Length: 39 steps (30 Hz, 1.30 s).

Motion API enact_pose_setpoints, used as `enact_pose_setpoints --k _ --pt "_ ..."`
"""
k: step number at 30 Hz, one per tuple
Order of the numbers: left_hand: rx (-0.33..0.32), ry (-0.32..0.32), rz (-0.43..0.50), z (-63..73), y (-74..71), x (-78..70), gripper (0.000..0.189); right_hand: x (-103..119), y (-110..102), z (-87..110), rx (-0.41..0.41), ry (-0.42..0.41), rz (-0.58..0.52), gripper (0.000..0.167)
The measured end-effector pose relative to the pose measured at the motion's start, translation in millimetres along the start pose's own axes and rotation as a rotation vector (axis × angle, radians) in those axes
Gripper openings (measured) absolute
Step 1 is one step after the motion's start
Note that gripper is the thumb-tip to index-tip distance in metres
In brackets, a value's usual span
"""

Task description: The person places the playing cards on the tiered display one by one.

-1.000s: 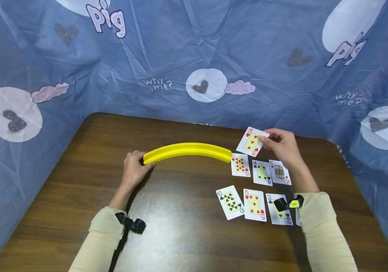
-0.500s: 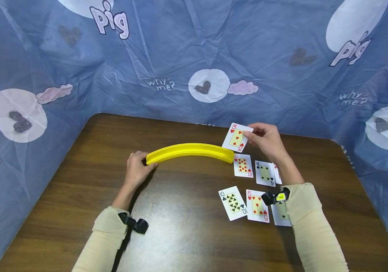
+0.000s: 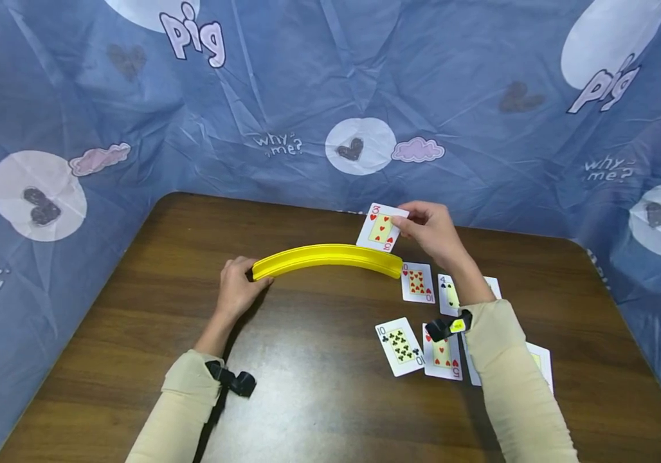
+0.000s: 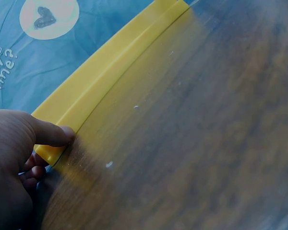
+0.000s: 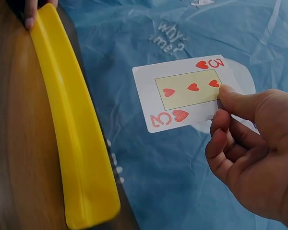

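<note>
Channel (image 3: 325, 254), yellow: left hand (image 3: 236, 287) grips one end. Right hand (image 3: 433, 233) pinches three of hearts (image 3: 380, 227) by edge; I see tabletop (image 3: 307, 334) inside curve.

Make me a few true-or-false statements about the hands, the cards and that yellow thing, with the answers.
1. The left hand grips one end of the yellow curved piece. True.
2. The right hand pinches the three of hearts. True.
3. The three of hearts shows its back to the head camera. False: its face shows.
4. The ten of clubs lies nearer the person than the ten of hearts. True.
5. The ten of hearts lies beside the left hand. False: it is by the piece's other end.
</note>
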State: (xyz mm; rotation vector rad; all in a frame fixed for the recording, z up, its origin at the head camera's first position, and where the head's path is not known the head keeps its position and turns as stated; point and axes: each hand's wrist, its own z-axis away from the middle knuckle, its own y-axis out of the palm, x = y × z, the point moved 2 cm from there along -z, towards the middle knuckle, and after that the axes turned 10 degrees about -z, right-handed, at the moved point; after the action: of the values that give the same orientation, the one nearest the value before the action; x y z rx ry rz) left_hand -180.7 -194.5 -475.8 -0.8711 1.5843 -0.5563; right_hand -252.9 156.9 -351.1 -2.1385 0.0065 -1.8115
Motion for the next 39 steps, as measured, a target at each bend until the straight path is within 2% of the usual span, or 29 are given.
enact_pose_setpoints --k 9,19,26,30,39 --pt "0.001 -0.001 -0.008 -0.3 0.9 0.9 0.036 7.2 33.5 -14.7 0.053 -0.044 -0.064 0.022" --pt "-0.019 0.012 0.012 1.0 1.8 -2.9 0.034 9.5 62.1 -20.8 0.111 -0.004 -0.062 0.021" --pt "-0.025 0.009 0.006 0.3 0.2 1.0 0.035 8.9 84.8 -30.0 0.161 0.003 -0.068 0.021" --pt "-0.018 0.006 0.001 -0.4 1.2 1.2 0.035 9.2 98.0 -32.7 0.184 -0.001 -0.048 0.021" --pt "-0.015 0.002 0.001 -0.7 0.8 0.4 0.035 9.4 122.5 -37.6 0.227 0.013 -0.075 0.019"
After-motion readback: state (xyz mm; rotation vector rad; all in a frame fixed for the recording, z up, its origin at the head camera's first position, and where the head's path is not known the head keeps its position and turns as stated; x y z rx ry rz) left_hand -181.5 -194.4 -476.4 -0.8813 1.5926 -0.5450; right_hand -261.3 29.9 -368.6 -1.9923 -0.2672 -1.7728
